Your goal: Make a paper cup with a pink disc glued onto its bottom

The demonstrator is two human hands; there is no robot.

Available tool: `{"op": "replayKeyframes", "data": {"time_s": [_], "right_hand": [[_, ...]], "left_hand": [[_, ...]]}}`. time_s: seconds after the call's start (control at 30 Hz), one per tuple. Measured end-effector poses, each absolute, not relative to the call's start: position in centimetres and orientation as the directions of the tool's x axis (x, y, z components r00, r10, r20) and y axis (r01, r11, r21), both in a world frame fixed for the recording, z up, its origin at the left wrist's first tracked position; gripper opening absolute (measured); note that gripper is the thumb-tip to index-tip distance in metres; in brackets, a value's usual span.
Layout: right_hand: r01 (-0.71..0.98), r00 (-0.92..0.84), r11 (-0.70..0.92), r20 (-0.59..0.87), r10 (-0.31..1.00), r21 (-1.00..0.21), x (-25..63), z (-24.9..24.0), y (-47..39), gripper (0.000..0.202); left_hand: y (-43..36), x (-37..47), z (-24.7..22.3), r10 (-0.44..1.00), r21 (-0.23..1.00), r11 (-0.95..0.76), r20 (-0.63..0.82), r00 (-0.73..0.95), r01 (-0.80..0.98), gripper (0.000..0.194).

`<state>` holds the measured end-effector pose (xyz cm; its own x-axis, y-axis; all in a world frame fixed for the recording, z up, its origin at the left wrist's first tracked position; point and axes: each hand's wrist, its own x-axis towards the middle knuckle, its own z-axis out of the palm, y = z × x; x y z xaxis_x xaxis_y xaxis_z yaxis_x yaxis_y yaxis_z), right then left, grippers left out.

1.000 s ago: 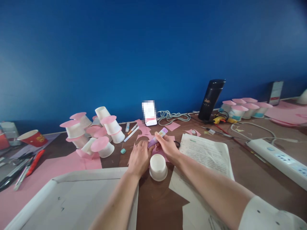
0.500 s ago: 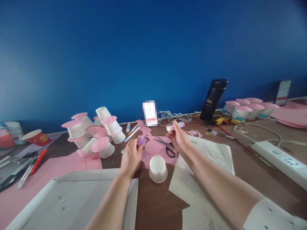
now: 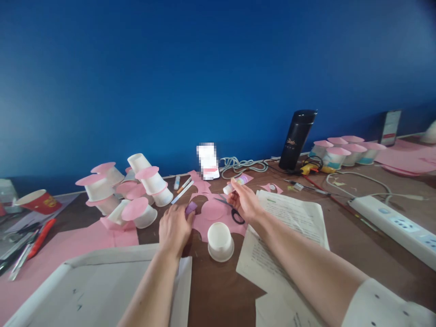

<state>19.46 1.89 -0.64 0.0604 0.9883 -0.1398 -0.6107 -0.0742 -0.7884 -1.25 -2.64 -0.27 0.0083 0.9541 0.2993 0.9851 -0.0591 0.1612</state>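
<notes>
In my left hand (image 3: 175,229) is a small purple cap (image 3: 191,208), pinched between thumb and fingers low over the brown table. My right hand (image 3: 245,202) grips a glue stick (image 3: 240,180), its white end pointing left. Below that hand lie black-handled scissors (image 3: 237,216), resting on a cut pink sheet (image 3: 201,225). A pink paper circle (image 3: 214,210) sits on the same sheet, between my hands. Nearer to me a white paper cup (image 3: 220,243) stands upside down on the table.
Stacked white cups with pink discs (image 3: 136,209) stand at left, near a red paper cup (image 3: 42,203) and knives (image 3: 34,247). Behind are a phone (image 3: 207,161) and cables. A black flask (image 3: 297,141), printed papers (image 3: 296,218) and a power strip (image 3: 391,227) are at right.
The view has turned slightly to the right. My left hand, with the purple cap, has moved a little left and down. The glue stick stays in my right hand, slightly lower.
</notes>
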Motion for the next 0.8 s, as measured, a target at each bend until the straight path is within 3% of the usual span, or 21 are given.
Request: {"op": "replayKeyframes", "data": {"time_s": [0.2, 0.33, 0.43, 0.63, 0.8], "right_hand": [[-0.469, 0.07, -0.062, -0.107, 0.992, -0.881, 18.7, -0.8, 1.4, 0.039], [-0.429, 0.044, -0.032, -0.056, 0.997, -0.903, 18.5, -0.9, 1.2, 0.039], [-0.396, 0.021, -0.017, -0.028, 0.999, -0.918, 18.5, -1.1, 1.0, 0.038], [-0.345, -0.007, -0.019, -0.018, 1.0, -0.938, 18.3, -1.4, 1.0, 0.037], [-0.387, -0.028, -0.167, -0.169, 0.985, -0.907, 19.4, 0.6, 1.5, 0.028]], "left_hand": [[-2.9, -0.9, -0.1, 0.976, 0.109, 0.046, 0.206, -0.068, 0.993, 0.032], [-3.1, -0.5, 0.0, 0.934, 0.107, 0.012, 0.354, -0.05, 0.994, 0.045], [-3.2, -0.3, 0.1, 0.903, 0.133, -0.098, 0.429, 0.031, 0.986, 0.039], [-3.0, 0.2, 0.2, 0.913, 0.242, -0.381, 0.25, 0.322, 0.892, 0.019], [-2.7, 0.4, -0.1, 0.911, 0.264, -0.41, 0.152, 0.382, 0.873, 0.015]]}}
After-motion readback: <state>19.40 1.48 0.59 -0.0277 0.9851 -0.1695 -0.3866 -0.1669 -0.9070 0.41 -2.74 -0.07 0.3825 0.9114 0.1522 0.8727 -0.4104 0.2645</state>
